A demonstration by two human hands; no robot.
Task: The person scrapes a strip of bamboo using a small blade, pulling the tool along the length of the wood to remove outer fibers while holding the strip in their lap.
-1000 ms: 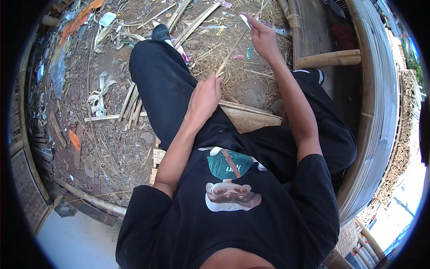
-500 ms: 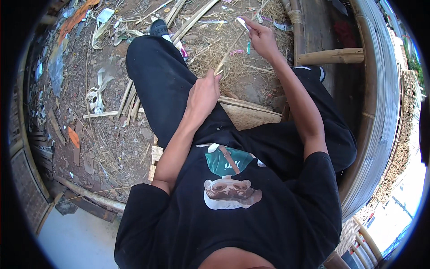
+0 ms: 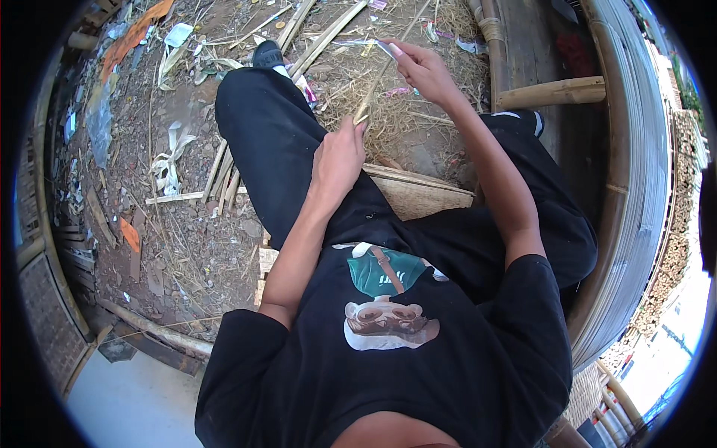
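Note:
My left hand is closed around the near end of a thin, pale bamboo strip, above my left thigh. From there the strip slants up and to the right, out past my right hand. My right hand is closed on a knife; only a short piece of its grey blade shows, lying against the strip. The handle is hidden inside the fingers.
Split bamboo pieces lie on the littered ground beyond my left foot, with shorter ones beside my left leg. Below my hands is a wooden block. A bamboo frame stands close on my right.
My right hand and the knife have moved a little left and nearer to me along the strip. The left hand keeps its hold, almost in the same place.

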